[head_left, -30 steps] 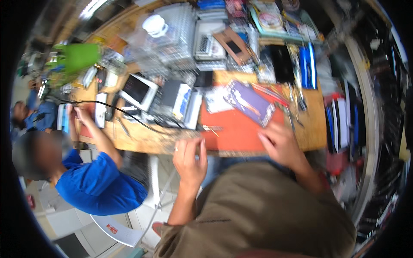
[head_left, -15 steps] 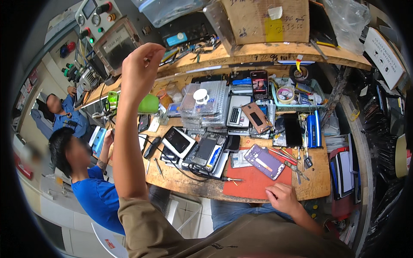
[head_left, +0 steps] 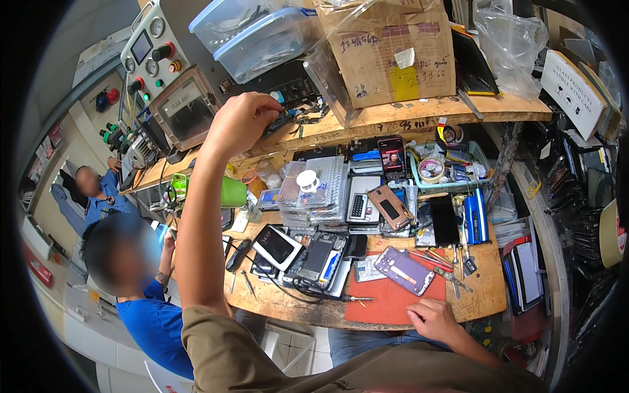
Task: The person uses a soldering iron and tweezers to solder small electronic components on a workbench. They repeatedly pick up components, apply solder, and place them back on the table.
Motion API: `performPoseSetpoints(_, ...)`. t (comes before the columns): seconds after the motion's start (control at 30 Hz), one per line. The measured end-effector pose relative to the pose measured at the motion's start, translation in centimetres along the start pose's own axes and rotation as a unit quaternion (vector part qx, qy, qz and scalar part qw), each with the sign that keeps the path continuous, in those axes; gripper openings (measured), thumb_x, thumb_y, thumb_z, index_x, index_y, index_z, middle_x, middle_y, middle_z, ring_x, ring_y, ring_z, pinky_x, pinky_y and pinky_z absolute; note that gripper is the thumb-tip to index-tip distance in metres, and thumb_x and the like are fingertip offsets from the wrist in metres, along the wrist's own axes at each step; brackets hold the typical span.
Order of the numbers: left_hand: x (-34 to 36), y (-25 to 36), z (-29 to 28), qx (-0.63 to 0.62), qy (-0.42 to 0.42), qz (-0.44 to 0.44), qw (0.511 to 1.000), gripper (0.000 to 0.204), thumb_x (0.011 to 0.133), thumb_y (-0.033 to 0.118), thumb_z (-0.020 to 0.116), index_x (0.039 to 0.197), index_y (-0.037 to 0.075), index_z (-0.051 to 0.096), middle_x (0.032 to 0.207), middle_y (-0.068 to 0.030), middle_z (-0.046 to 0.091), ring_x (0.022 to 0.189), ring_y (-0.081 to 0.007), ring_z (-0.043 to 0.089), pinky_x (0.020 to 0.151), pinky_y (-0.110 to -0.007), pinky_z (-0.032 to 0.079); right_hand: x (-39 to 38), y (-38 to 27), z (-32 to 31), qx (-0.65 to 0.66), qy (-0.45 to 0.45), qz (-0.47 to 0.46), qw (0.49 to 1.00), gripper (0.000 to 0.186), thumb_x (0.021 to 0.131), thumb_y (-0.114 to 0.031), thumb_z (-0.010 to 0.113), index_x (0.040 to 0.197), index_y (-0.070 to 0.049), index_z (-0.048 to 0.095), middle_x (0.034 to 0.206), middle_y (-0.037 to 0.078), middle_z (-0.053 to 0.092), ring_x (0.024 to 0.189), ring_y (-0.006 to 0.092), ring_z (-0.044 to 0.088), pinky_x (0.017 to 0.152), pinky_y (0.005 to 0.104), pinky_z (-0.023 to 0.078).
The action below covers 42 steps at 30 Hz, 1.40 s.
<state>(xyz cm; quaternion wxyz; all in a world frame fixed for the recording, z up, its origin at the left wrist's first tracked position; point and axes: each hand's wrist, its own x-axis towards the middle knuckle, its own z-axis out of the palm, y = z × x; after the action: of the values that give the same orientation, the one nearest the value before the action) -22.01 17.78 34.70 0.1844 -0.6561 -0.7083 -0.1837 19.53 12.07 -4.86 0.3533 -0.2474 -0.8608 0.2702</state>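
My left hand [head_left: 246, 123] is raised to the wooden shelf, its fingers bent and pressed together beside a pile of small dark phone parts [head_left: 304, 116]. Whether the fingertips hold any part is hidden. My right hand [head_left: 435, 321] rests, fingers curled in with nothing seen in them, at the near edge of a red mat [head_left: 377, 308]. Just beyond it lies a purple phone frame [head_left: 407, 270]. Pliers [head_left: 457, 281] and several slim tools are to the right of the frame. A soldering iron [head_left: 350, 299] lies across the mat's left edge.
Stacked clear plastic trays [head_left: 313, 200] carry a white spool [head_left: 307, 181]. A lit phone [head_left: 392, 157] stands behind opened phones and a tools basket [head_left: 452, 185]. A cardboard box [head_left: 386, 65] sits on the shelf. At left, a person in blue [head_left: 147, 327] sits close to my left arm; another is farther back.
My left hand has come down and right, to the small parts on the shelf. The view has shifted upward. My right hand stays at the mat's edge.
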Motion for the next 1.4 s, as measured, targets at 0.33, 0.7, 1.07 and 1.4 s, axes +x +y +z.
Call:
performPoseSetpoints(0.33,0.9,0.1,0.8,-0.077,0.042,0.016,0.996,0.019,0.096,0.019,0.077,0.11,0.009,0.084,0.101,-0.0157,0.082,0.099,-0.0327,0.079,0.088,-0.044,0.06,0.3,-0.5,-0.1,-0.011,-0.001,0.013,1.0,0.006,0.091,-0.012,0.08,0.096,-0.008,0.08,0.083,0.009,0.073,0.072,0.0315,0.075,0.063,0.0425,0.059)
performPoseSetpoints(0.7,2.0,0.0,2.1,0.146,0.009,0.065,0.987,0.019,0.095,0.023,0.075,0.108,0.015,0.086,0.107,-0.0114,0.081,0.099,-0.035,0.077,0.087,-0.046,0.062,0.4,-0.5,-0.1,-0.021,-0.001,0.013,1.0,0.006,0.091,-0.012,0.081,0.095,-0.009,0.079,0.083,0.008,0.073,0.071,0.032,0.074,0.062,0.0425,0.058)
performPoseSetpoints(1.07,2.2,-1.1,2.4,-0.118,0.098,-0.019,0.988,0.02,0.101,0.017,0.067,0.107,0.0,0.076,0.094,-0.014,0.081,0.085,-0.0247,0.078,0.08,-0.038,0.059,0.1,-0.2,0.2,-0.015,0.007,0.01,1.0,0.006,0.091,-0.013,0.081,0.096,-0.009,0.079,0.084,0.009,0.073,0.071,0.0323,0.074,0.061,0.0431,0.058)
performPoseSetpoints(1.4,-2.1,1.2,2.5,-0.294,0.3,0.078,0.904,0.006,0.106,0.004,0.068,0.107,0.0,0.072,0.096,-0.0069,0.078,0.083,-0.0106,0.069,0.079,-0.027,0.055,0.5,-0.8,-0.5,-0.008,-0.017,0.026,0.999,0.006,0.092,-0.011,0.08,0.098,-0.007,0.08,0.085,0.01,0.073,0.074,0.0322,0.074,0.064,0.0425,0.059)
